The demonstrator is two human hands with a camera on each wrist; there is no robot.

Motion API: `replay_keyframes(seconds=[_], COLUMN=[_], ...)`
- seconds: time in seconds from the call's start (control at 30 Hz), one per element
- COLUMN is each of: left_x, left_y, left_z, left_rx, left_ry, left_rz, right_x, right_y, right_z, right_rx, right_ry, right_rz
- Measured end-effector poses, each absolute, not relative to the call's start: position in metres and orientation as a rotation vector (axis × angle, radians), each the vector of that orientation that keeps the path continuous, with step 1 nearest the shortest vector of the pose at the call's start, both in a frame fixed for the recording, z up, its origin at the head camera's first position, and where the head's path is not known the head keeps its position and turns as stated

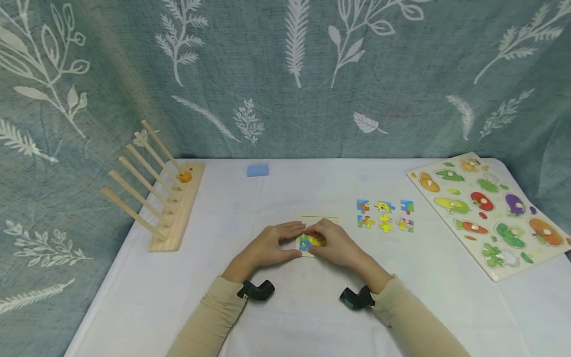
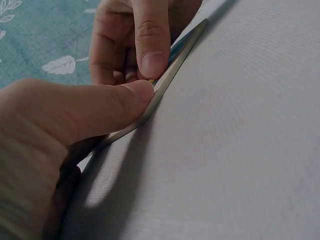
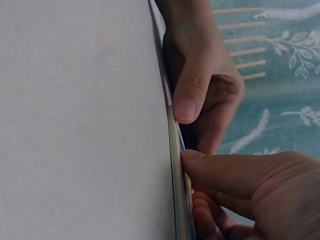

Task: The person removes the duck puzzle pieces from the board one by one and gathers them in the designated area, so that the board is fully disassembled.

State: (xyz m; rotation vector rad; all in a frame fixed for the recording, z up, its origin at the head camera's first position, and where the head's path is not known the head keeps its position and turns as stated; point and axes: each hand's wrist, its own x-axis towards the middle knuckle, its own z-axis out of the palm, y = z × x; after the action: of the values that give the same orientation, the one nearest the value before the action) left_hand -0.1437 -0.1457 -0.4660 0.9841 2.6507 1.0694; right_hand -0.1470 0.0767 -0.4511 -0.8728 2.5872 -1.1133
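A small pale puzzle board (image 1: pixel 310 218) lies on the white cloth between the hands, with blue, green and yellow picture pieces (image 1: pixel 305 243) in its lower left part. My left hand (image 1: pixel 274 243) curves around the board's left side. Its thumb (image 2: pixel 112 107) rests on the near edge in the left wrist view, while its other fingers extend along the far part. With thumb and fingers, my right hand (image 1: pixel 337 243) pinches a yellow puzzle piece (image 1: pixel 317 241) over the board. The fingers hide much of that piece, and whether it sits flush cannot be seen.
Several loose puzzle pieces (image 1: pixel 385 223) lie in two rows to the right. Beyond them is a vegetable peg board (image 1: pixel 464 225). A wooden rack with upright dowels (image 1: pixel 171 223) stands at the left, holding an orange bead (image 1: pixel 185 176). A blue block (image 1: pixel 257 170) lies near the back edge.
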Motion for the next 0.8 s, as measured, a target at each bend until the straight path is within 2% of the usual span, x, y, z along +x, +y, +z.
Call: replay_keyframes(seconds=[0.8], left_x=[-0.1451], left_y=[-0.1455], left_z=[-0.466], left_rx=[0.996], left_ry=[2.642], left_rz=[1.079], right_x=[-0.147], right_y=[0.0745], right_z=[-0.4563], right_rx=[-0.889], right_ry=[2.566], right_rz=[-1.18])
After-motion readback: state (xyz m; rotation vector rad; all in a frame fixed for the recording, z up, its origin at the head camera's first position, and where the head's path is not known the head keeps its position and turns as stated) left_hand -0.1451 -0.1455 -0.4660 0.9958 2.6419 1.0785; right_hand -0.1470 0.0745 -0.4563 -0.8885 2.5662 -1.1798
